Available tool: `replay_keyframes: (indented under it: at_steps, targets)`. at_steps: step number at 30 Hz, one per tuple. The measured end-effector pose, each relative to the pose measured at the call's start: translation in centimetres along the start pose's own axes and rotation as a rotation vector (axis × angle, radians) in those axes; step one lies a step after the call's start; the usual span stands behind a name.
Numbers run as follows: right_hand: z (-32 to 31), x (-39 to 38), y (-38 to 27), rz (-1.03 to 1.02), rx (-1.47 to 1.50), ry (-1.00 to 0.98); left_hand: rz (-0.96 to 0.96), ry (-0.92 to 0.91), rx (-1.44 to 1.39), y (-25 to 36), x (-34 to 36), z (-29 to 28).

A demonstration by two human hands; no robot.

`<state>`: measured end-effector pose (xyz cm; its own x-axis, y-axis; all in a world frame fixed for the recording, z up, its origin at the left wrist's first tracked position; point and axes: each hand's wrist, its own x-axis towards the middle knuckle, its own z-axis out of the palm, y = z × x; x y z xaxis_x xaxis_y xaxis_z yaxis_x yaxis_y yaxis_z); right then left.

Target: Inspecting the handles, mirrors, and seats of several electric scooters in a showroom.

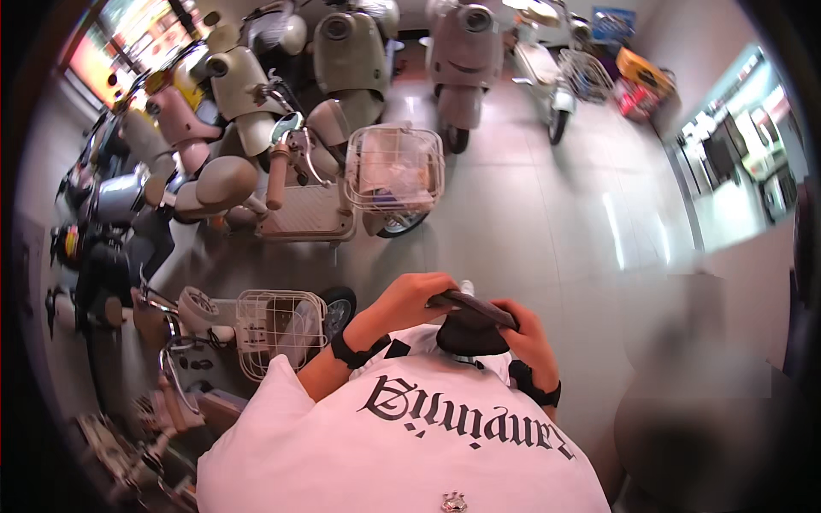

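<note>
Gripping matte, curved dark piece (472, 330)

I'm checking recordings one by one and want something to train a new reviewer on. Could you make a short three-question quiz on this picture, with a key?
1. Multiple choice: what do the left hand and right hand hold between them?
A) A yellow bag
B) A dark item
C) A scooter's handlebar

2. True or false: only one wrist has a black band on it.

3. Fill in: the wire basket lowest in the picture is to the ____ of both hands.

Key:
1. B
2. False; there is a left wristband and a right wristband, both black.
3. left
</note>
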<state>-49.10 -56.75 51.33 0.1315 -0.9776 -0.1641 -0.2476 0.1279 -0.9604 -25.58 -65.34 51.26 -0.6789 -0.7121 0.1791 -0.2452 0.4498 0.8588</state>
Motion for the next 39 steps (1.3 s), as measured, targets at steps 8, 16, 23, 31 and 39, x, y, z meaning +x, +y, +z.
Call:
replay_keyframes:
  at_steps: [8, 16, 23, 31, 39]
  targets:
    - [-4.6, 19.3, 0.7, -0.072, 0.074, -0.551, -0.534, 0.309, -0.618, -7.8, 6.6, -0.5]
    - [4.2, 32.2, -7.1, -0.305, -0.409, -1.179, -0.751, 1.002, -0.153, -5.6, 1.6, -7.0]
    - [14.4, 38.0, -21.0, -1.261, -0.296, -0.638, -0.117, 1.213, 0.677, 0.2, -0.5, -23.1]
    - [19.7, 39.6, -14.3, -1.058, -0.646, -0.872, -0.319, 0.751, 0.244, -8.6, -3.7, -23.2]
    - [23.1, 41.8, -13.1, -1.056, -0.618, -0.780, -0.243, 0.631, 0.202, -15.7, -4.5, -25.7]
